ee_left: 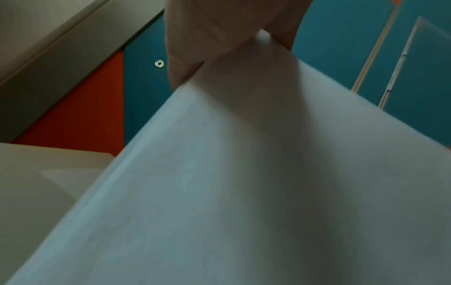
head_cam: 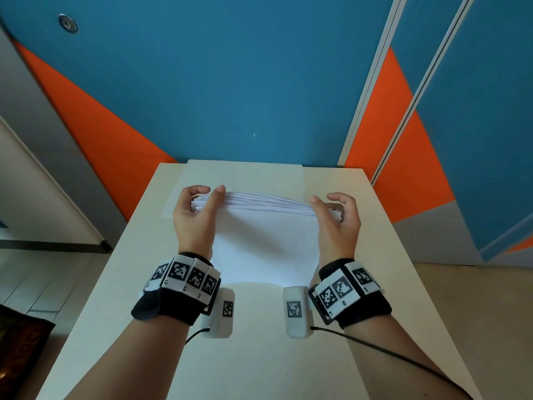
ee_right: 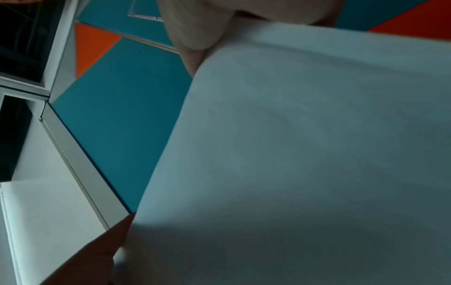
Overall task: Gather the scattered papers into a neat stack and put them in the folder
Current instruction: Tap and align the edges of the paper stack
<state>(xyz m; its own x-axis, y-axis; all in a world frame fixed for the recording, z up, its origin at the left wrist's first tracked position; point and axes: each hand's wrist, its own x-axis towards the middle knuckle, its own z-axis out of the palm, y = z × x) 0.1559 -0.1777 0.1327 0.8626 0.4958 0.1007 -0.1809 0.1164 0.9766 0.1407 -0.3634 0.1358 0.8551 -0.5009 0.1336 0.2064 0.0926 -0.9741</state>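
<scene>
I take this for an office or school-type room. A wall of flat panels (head_cam: 230, 82) painted teal and orange, split by pale metal strips (head_cam: 375, 90), stands past the far edge of a plain cream table (head_cam: 346, 255). One panel carries a round metal lock (head_cam: 67, 23), like a locker door. Pale floor tiles (head_cam: 57, 281) show left of the table.

The papers (head_cam: 265, 243) are plain white. The table (head_cam: 259, 356) is cream, and the wall (head_cam: 230, 82) is blue with orange triangles.
</scene>
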